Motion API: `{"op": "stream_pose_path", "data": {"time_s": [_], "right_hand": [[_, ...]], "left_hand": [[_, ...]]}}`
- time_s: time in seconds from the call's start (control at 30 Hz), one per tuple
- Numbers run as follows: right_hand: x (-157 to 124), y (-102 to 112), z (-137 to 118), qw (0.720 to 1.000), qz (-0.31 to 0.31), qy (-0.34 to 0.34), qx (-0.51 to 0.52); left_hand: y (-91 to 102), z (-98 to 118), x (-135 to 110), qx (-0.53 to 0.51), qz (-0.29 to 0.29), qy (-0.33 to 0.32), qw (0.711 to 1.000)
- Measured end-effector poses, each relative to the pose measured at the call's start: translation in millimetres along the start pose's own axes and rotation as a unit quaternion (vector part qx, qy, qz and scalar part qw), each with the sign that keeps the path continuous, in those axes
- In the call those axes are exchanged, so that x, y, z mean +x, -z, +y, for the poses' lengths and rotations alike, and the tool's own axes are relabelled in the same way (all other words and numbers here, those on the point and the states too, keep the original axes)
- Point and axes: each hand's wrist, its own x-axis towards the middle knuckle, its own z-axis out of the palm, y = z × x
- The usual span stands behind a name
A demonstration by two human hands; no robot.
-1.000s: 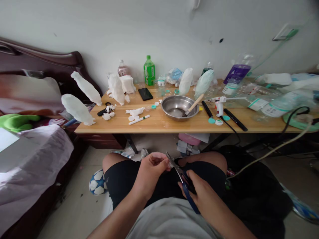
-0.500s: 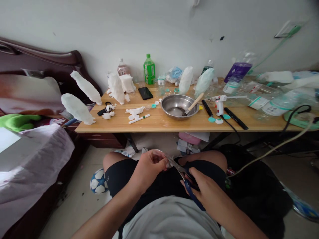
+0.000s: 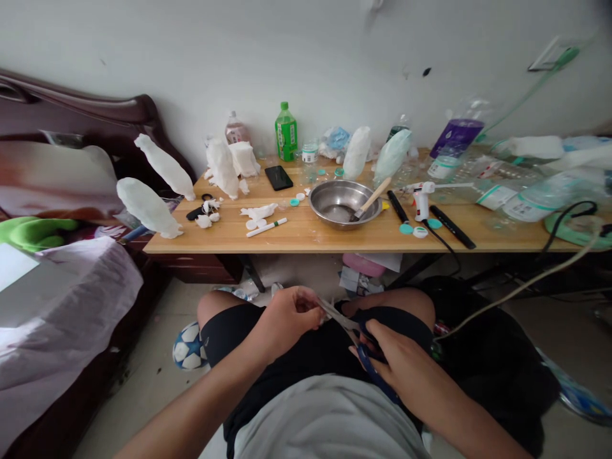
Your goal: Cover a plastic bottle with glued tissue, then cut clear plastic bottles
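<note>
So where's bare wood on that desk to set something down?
Bare wood runs along the front edge: between the white marker and the steel bowl, and between the black stick and the green dish. The back row by the green bottle and the clear bottles at right are crowded.

From the left hand (image 3: 287,315) and the right hand (image 3: 396,363) gripping the scissors (image 3: 342,319), the air above the 2 knees is open up to the wooden table (image 3: 335,241), whose front strip is mostly bare. Deeper in, a steel bowl (image 3: 325,199), a glue gun (image 3: 421,203) with its black cable (image 3: 433,234) and heaped clear bottles (image 3: 521,191) crowd the top, and white wrapped bottles (image 3: 148,209) overhang the left corner. A bed (image 3: 62,299) and a football (image 3: 189,347) narrow the floor at left.
</note>
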Motion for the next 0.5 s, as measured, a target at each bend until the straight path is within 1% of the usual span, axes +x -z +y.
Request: {"op": "stream_pose_path", "data": {"time_s": [0.1,0.2,0.27,0.3,0.37,0.4,0.47,0.5], "right_hand": [[0,1,2,1.0,0.006,-0.001,-0.01],[0,3,3,1.0,0.007,0.004,-0.024],[0,3,2,1.0,0.008,0.01,-0.015],[0,2,1,1.0,0.012,0.012,-0.002],[1,-2,-1,0.999,0.028,0.011,0.034],[2,-6,-2,0.998,0.041,0.009,0.053],[3,-13,-3,0.995,0.062,0.006,0.078],[3,-17,-3,0.994,0.07,0.006,0.083]], "left_hand": [[4.0,4,-1,0.018,-0.011,0.008,1.0],[7.4,8,-1,0.059,-0.019,0.004,0.998],[6.5,9,-1,0.051,-0.015,0.001,0.999],[4.4,8,0,0.019,-0.009,0.002,1.0],[-3.5,6,-1,-0.108,0.011,0.017,0.994],[-9.1,4,-1,-0.186,0.021,0.026,0.982],[-21.6,-1,-3,-0.331,0.037,0.034,0.942],[-27.7,-3,-3,-0.384,0.047,0.032,0.922]]}}
